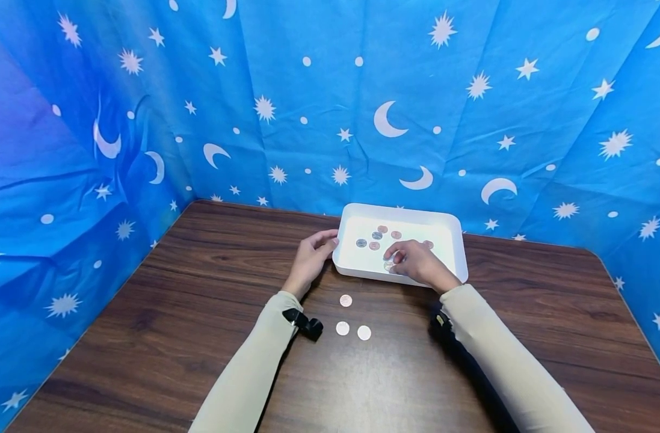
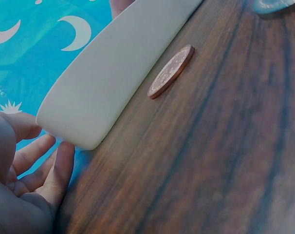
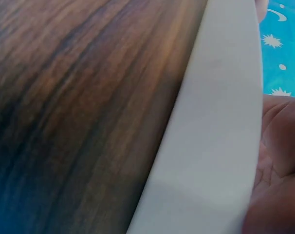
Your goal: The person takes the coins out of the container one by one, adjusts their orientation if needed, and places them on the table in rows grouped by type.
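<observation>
Head: white tray [image 1: 357, 258] on counter [image 1: 210, 264], copper and silver coins [image 1: 374, 245] inside; three coins [image 1: 343, 328] before it. Left hand [image 1: 310, 258], fingers relaxed, touching tray's left end. Right hand [image 1: 419, 263], fingers curled at a silver coin [image 1: 388, 265] inside; grip cannot be told. Left wrist: copper coin [image 2: 171, 72] flat, beside tray. Right wrist: tray wall [image 3: 211, 122], hand partly visible.

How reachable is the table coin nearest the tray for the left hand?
Likely yes: the left hand is at the corner of the tray, the coin lies flat close by, and only bare table shows between hand and coin.
</observation>
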A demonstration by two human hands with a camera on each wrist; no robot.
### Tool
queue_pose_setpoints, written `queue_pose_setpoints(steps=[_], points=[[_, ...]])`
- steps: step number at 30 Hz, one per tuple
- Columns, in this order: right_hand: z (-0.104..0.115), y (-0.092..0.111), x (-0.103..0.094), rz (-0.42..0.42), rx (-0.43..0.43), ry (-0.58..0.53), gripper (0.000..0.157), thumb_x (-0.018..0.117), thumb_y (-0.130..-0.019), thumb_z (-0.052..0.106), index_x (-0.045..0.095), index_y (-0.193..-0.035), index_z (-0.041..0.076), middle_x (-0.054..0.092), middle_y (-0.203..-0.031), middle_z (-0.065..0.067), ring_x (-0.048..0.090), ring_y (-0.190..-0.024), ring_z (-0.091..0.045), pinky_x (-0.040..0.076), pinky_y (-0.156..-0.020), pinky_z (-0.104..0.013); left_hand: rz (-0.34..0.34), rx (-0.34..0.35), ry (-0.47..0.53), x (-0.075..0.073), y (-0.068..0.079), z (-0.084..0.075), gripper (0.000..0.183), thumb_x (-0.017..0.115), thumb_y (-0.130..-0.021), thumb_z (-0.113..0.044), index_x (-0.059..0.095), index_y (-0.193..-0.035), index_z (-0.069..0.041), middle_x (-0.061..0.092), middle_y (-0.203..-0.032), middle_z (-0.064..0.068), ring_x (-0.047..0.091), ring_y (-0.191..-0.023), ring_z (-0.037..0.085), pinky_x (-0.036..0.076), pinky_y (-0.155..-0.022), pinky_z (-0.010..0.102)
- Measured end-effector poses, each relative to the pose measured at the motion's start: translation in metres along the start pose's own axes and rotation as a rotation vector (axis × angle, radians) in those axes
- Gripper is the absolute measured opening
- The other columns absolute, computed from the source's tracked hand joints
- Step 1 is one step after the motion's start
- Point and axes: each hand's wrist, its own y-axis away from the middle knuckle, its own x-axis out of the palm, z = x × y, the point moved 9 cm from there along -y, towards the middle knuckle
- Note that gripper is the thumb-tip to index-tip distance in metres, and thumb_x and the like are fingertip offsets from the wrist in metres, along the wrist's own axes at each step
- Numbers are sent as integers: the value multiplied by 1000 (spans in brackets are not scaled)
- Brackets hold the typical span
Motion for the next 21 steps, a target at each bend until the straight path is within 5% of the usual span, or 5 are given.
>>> queue_pose_setpoints(steps=[9,21], points=[[-4,-4,-2,-11,23,18,17,76,-94,1,75,-110,5,65,-89,-7,55,-76,-20,43,-67,-29,0,-8,5,0,-1,0,33,64,-106,-17,69,-135,-4,71,-130,16,67,-114,23,56,-92,31],[-3,-5,-3,-37,12,106,16,78,-94,5,74,-110,7,67,-98,-13,60,-87,-28,49,-82,-41,18,-7,-2,0,1,-2,34,63,-106,-18,68,-137,-4,69,-133,15,65,-118,23,55,-98,34]])
